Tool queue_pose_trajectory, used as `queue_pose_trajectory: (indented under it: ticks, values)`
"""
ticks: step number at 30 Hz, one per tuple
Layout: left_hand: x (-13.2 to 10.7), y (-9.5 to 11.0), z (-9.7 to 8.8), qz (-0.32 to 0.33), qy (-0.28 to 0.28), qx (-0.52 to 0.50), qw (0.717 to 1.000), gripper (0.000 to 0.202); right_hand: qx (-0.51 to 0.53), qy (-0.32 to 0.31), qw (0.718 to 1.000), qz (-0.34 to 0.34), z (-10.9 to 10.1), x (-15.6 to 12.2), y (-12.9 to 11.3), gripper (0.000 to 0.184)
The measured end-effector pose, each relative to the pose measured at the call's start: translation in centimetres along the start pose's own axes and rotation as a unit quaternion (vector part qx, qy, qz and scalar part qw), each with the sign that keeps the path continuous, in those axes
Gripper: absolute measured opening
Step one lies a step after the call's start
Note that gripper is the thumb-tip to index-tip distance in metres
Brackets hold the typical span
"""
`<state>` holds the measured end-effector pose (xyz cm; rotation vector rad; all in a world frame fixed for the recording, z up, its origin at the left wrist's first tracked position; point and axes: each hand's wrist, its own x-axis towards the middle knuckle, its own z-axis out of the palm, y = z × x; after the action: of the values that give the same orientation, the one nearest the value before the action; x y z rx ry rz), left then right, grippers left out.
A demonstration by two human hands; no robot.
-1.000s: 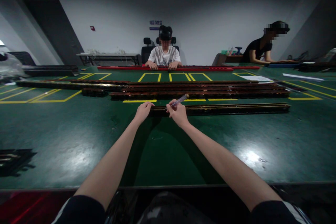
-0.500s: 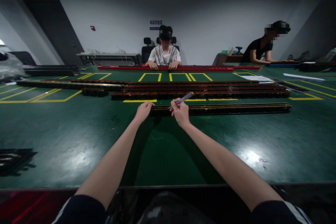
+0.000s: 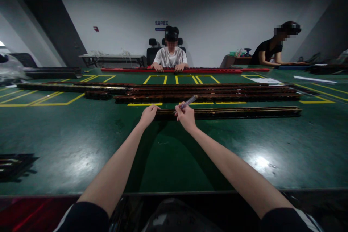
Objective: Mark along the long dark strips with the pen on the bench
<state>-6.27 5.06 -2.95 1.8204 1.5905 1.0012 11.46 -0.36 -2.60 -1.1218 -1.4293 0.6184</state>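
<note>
A long black rail (image 3: pixel 244 113) with gold-coloured lines along its top lies crosswise in front of me. My left hand (image 3: pixel 149 115) is closed over its left end, fingers curled on the far side and partly hidden. Just to the right, my right hand (image 3: pixel 186 116) pinches a slim screwdriver (image 3: pixel 189 102) with a clear purplish handle. Its handle slants up to the right. The thin shaft points down to the left at the rail's top; whether the tip touches is too small to tell.
Behind the rail lies a row of similar dark rails (image 3: pixel 206 92) on the green table (image 3: pixel 95 134). A dark slotted part (image 3: pixel 16 166) is at the near left. Across the table a person (image 3: pixel 170 56) rests both hands at a red rail (image 3: pixel 212 70); another person (image 3: pixel 269 50) leans in at right.
My right hand and the screwdriver have shifted very slightly left, and the handle has tilted a little steeper. My left hand and the rail stay in place.
</note>
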Motion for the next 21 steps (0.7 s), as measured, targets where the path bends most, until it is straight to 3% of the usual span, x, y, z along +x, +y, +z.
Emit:
queue_pose_trajectory:
  ticks: [7,14,21]
  values:
    - [-0.8,0.7,0.1,0.005,0.0,0.032,0.999,0.03,0.008,0.003,1.0,-0.002,0.0,0.0,0.0,0.03]
    - [-2.0,2.0,0.2,0.093,0.044,0.16,0.982,0.036,0.024,0.005,1.0,0.004,-0.1,-0.1,-0.3,0.024]
    - [-2.7,2.8,0.9,0.189,0.057,0.263,0.944,0.037,0.025,0.019,1.0,0.0,0.1,-0.1,-0.2,0.02]
